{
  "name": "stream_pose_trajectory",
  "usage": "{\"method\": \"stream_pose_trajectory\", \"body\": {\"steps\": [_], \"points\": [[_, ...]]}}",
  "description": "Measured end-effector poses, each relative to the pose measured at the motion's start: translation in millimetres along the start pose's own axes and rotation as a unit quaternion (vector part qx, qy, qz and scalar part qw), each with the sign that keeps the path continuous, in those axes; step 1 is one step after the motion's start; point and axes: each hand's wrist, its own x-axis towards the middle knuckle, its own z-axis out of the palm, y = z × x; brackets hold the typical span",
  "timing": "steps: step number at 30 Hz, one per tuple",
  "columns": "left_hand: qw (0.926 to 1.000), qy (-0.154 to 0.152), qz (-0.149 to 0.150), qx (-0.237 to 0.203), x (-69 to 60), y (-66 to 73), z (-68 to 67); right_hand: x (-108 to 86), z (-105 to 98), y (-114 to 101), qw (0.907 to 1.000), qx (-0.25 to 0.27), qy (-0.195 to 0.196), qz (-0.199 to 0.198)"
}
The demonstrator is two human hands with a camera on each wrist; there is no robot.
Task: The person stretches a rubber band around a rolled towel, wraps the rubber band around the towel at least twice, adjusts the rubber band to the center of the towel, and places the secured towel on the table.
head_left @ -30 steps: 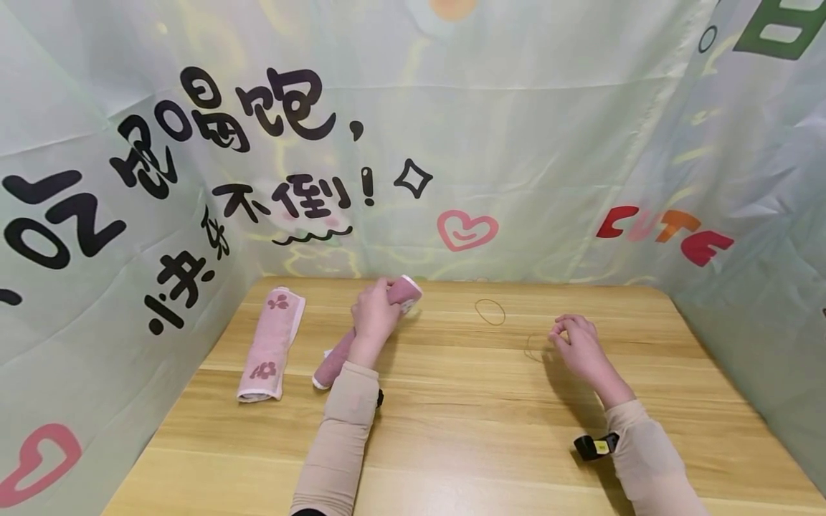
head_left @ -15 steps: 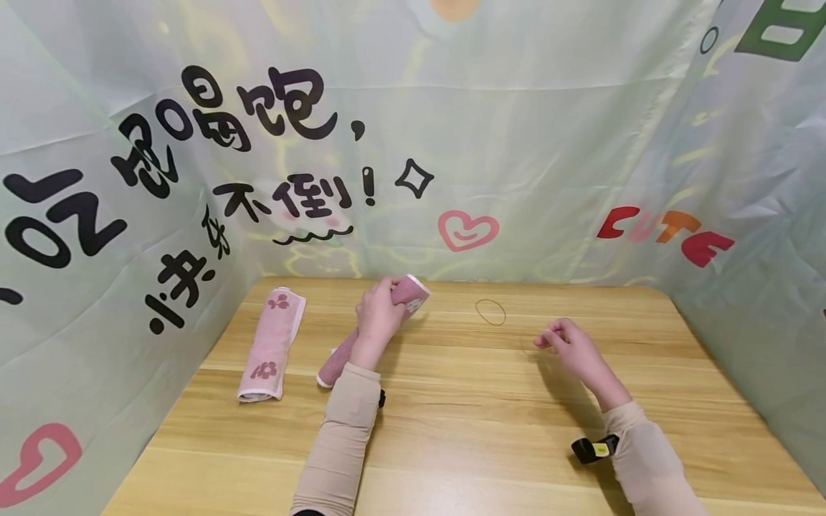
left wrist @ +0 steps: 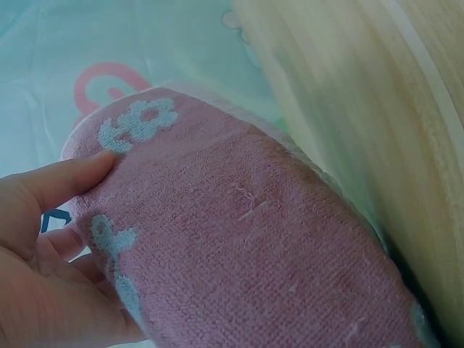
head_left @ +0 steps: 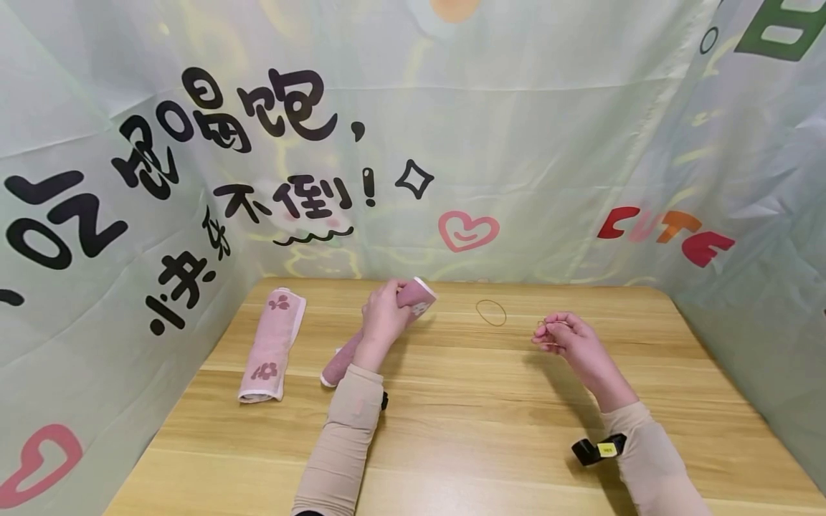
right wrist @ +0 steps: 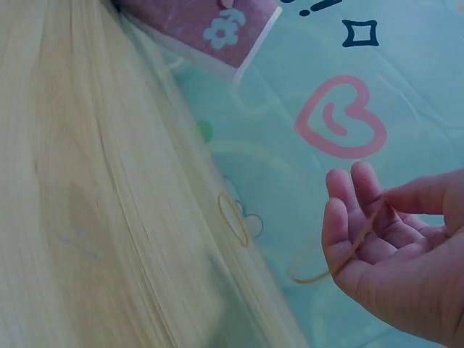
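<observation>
My left hand [head_left: 382, 319] grips a rolled dark-pink towel [head_left: 416, 295] that slants across the table, its far end raised. In the left wrist view, the thumb lies on top of the towel [left wrist: 239, 217], which has pale flower patterns, and the other fingers are partly hidden beneath it. My right hand [head_left: 581, 355] is above the table at the right, pinching a thin yellow rubber band [right wrist: 362, 233] between thumb and forefinger. In the right wrist view this band hangs across the curled fingers.
A second rubber band [head_left: 505, 315] lies on the wooden table [head_left: 464, 430] between the two hands. At the left lies a folded light-pink towel [head_left: 267, 344] with darker flowers. Printed fabric curtains [head_left: 542, 158] stand around the table's back and sides.
The left hand has shifted slightly right with the rolled towel. My right hand moved left, then turned so that its fingers spread under the rubber band.
</observation>
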Motion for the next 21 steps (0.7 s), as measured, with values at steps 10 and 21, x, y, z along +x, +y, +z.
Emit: {"method": "stream_pose_trajectory", "body": {"steps": [10,21], "points": [[1.0,-0.008,-0.004,-0.002,-0.7,-0.2,1.9,-0.2,-7.9,0.2,0.9736,0.209,-0.089,0.02],[0.9999,-0.013,0.004,0.0,-1.8,2.2,0.1,0.1,-2.7,-0.8,0.9587,0.269,-0.092,0.001]]}}
